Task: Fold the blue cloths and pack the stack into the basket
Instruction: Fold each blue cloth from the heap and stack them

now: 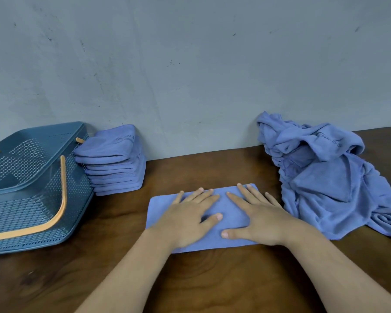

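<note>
Nearest, both hands lie flat with fingers straight and spread on a folded blue cloth (224, 211) that rests on the dark wooden surface (190, 279); the left hand (190, 219) presses its left half, the right hand (255, 216) its right half, thumbs near each other at the middle; neither grips anything. Further off on the right sits a rumpled heap of unfolded blue cloths (325, 177); on the left the blue basket (32, 188), its orange handle (61, 199) down, touches a stack of folded cloths (115, 163) by the grey wall (190, 64).
</note>
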`<move>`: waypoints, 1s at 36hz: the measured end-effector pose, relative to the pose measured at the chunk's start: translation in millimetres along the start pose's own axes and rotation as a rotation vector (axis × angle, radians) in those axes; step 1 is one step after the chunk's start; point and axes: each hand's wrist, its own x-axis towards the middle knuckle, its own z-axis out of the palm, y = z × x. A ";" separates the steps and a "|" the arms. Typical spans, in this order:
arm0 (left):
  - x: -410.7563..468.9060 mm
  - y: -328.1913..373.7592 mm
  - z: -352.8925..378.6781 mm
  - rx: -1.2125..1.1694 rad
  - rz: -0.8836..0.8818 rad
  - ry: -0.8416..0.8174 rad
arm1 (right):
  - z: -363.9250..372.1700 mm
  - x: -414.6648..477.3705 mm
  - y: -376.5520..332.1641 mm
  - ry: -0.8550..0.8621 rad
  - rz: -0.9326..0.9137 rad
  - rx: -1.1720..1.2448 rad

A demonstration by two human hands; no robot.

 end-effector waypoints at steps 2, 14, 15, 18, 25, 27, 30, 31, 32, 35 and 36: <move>7.6 -2.4 5.1 0.014 -0.001 -0.012 | -0.2 -1.4 -0.7 0.002 -0.001 0.005; -58.6 19.3 27.4 0.088 -0.020 0.023 | -5.9 -20.9 -9.5 0.171 -0.109 -0.088; -63.4 21.0 28.0 0.088 -0.021 0.020 | -4.1 -17.1 -10.1 0.240 -0.106 -0.121; -71.9 24.3 27.2 0.071 -0.022 0.013 | 0.2 -11.1 -15.0 0.293 -0.074 -0.148; -70.1 20.8 29.1 0.034 -0.010 0.021 | -2.0 -4.2 -17.5 0.225 0.044 -0.232; -68.9 18.3 28.1 0.023 -0.003 0.025 | -2.4 -4.9 -19.9 0.241 0.052 -0.229; -69.4 16.9 27.2 0.000 -0.002 0.035 | -5.6 -7.0 -17.6 0.281 0.078 -0.043; -69.3 16.8 27.2 0.000 -0.012 0.041 | -7.0 -6.8 -13.5 0.300 0.104 0.070; -68.9 16.6 27.3 0.004 -0.029 0.046 | -8.4 -6.6 -9.2 0.323 0.113 0.204; -66.7 15.9 26.2 0.026 -0.100 0.057 | -14.5 -6.0 2.7 0.297 0.066 0.625; -66.1 15.8 26.1 0.030 -0.116 0.056 | -17.3 -8.3 4.8 0.238 0.043 0.715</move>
